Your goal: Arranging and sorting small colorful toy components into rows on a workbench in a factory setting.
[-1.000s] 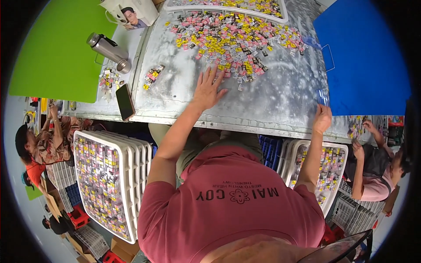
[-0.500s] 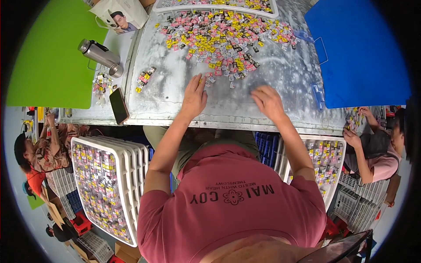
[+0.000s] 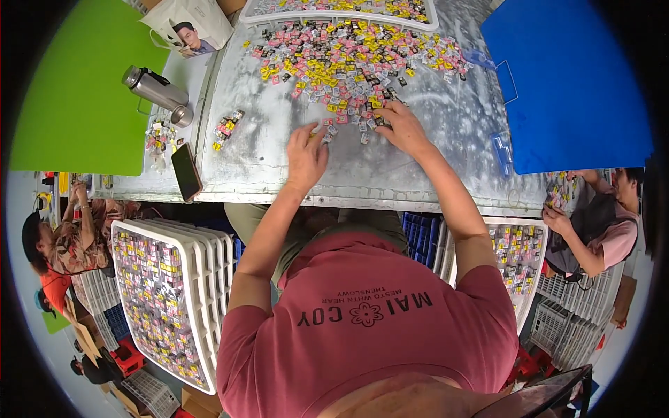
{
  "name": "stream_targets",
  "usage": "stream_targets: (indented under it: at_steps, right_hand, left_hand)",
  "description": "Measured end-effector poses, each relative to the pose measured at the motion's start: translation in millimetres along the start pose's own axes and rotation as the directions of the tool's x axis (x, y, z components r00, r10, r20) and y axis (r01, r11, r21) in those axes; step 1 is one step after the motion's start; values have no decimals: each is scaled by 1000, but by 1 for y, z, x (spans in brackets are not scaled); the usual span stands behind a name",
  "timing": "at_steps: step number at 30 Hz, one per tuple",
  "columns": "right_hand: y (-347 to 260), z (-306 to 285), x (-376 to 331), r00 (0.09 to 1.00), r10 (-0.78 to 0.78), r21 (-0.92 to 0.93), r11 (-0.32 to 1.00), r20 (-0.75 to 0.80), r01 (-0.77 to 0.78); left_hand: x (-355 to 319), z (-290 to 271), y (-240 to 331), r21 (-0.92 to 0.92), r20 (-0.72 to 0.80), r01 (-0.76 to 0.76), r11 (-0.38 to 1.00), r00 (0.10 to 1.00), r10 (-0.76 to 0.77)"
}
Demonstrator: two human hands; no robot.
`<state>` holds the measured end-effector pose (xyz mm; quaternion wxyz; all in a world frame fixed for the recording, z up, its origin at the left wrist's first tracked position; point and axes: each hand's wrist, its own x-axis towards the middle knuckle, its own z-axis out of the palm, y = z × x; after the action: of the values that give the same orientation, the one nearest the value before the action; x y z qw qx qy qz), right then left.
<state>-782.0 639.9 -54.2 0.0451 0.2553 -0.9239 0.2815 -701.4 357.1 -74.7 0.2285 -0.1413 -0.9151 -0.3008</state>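
Small flat pieces in pink, yellow, black and white lie in a loose heap (image 3: 348, 66) on the metal table, thinning out toward me. At the heap's near left edge, my left hand (image 3: 306, 155) rests with curled fingers, and a bit of a yellow piece shows between them. A few white pieces (image 3: 330, 132) lie right beside those fingertips. My right hand (image 3: 405, 131) reaches to the near right edge of the heap, thumb and forefinger apart over the dark and pink pieces there. Whether it grips any piece is hard to see.
A white tray (image 3: 341, 15) of pieces stands behind the heap. To the left are a short row of pieces (image 3: 228, 129), a phone (image 3: 186, 172), a steel flask (image 3: 155, 87) and a bag (image 3: 188, 28). Filled trays (image 3: 164, 299) flank me below the table. Co-workers sit on both sides.
My right hand has moved forward and left, from bare table to the heap's near edge. The left hand's fingers have curled slightly, staying in nearly the same place.
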Motion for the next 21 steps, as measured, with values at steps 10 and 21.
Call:
stream_targets:
  at_steps: [10, 21]
  right_hand:
    - [4, -13, -18, 999, -5, 113, 994, 52, 0]
    - [9, -21, -25, 982, 85, 160, 981, 167, -112]
  left_hand:
    - [53, 57, 52, -1, 128, -136, 991, 982, 135]
    - [64, 74, 57, 54, 230, -147, 988, 964, 131]
